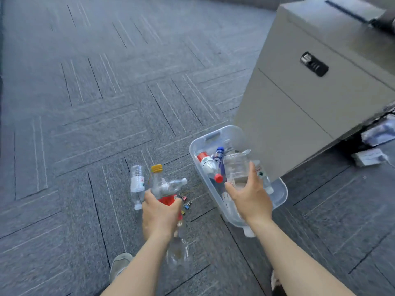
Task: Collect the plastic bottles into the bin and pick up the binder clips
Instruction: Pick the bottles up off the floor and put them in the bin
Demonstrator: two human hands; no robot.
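Farthest left on the grey carpet floor [85, 146], a small clear bottle with a white label [136, 184] lies loose, just beside your left hand [159, 214]. Your left grip is clamped around several bottles at once: a yellow-capped bottle with a red label [159, 182] stands up out of your fist, a crumpled clear bottle [174, 185] lies across it pointing right, and another clear bottle [177, 252] hangs down below your wrist, blurred. Near your left forearm, at the bottom edge, the toe of a grey shoe [119, 263] shows.

Just right of your left hand, the binder clips [185, 202] lie on the floor between the hand and the bin; they are small, in red, blue and yellow, and partly hidden by your fingers, so the count is unclear.

The clear plastic bin [213, 135] sits on the floor, close against the front of a grey cabinet [299, 103]. Inside it you can see a red-capped bottle [209, 166] lying diagonally and a blue-capped bottle [220, 154] beside it, with more clear plastic underneath that is hard to separate.

Your right hand [249, 197] is over the bin, and its grip is closed on a clear bottle [236, 165] held above the contents. A white cap [249, 231] pokes out below the bin's near rim, under your right wrist.

Far right, under the cabinet's edge, lies some blurred clutter
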